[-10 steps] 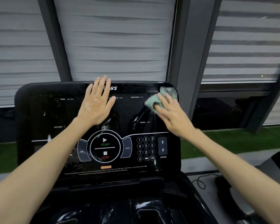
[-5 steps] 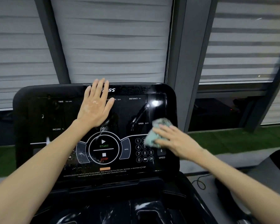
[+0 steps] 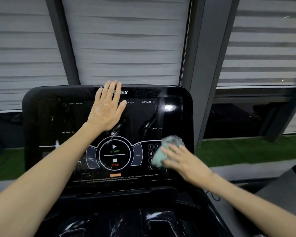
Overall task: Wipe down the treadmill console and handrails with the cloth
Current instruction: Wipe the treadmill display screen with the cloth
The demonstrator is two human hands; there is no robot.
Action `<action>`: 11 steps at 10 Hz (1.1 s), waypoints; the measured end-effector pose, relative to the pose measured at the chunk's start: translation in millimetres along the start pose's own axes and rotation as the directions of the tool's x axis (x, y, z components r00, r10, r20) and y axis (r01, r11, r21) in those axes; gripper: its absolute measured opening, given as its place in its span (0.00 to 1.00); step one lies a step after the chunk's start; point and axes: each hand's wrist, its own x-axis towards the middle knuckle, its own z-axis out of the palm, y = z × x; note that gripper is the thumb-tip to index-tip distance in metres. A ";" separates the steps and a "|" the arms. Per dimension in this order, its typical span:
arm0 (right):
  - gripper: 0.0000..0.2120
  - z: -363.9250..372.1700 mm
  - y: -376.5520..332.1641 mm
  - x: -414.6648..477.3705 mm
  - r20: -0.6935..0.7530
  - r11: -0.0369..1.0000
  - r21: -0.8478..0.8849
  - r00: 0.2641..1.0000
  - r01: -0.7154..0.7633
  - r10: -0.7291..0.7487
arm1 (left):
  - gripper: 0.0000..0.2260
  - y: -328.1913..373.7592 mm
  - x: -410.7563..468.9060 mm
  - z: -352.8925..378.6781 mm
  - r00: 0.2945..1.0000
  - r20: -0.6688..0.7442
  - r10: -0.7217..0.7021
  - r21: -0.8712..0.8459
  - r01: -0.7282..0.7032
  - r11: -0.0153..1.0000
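Left hand (image 3: 106,108) is flat on the console (image 3: 58,117), up and a bit left of the START button (image 3: 114,148), fingers straight and together, holding nothing. My guess is it's just there to brace the panel so it doesn't wobble under the wiping.

Right hand (image 3: 183,161) is out to the right of START, on top of the cloth (image 3: 162,151), fingers laid fairly straight over it and pressing it against the keypad (image 3: 150,153). It looks more like a flat-palm push than a grab, which makes sense if you want the most cloth touching the glass. It's blurry though, so I can't tell what the thumb is doing.

The cloth is pale green, soft and bunched into a loose wad, with most of it poking out past the fingertips toward START.

The console is glossy black, with a glare spot and wet-looking streaks up and right of START. I'd say the console is partly done. I can't pick out any handrails from here.
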 end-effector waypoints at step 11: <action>0.24 -1.4 5.3 6.2 0.147 0.936 -0.077 0.933 0.343 -0.329 | 0.29 -1.3 0.2 1.6 1.000 -0.021 0.012 0.025 -0.011 1.000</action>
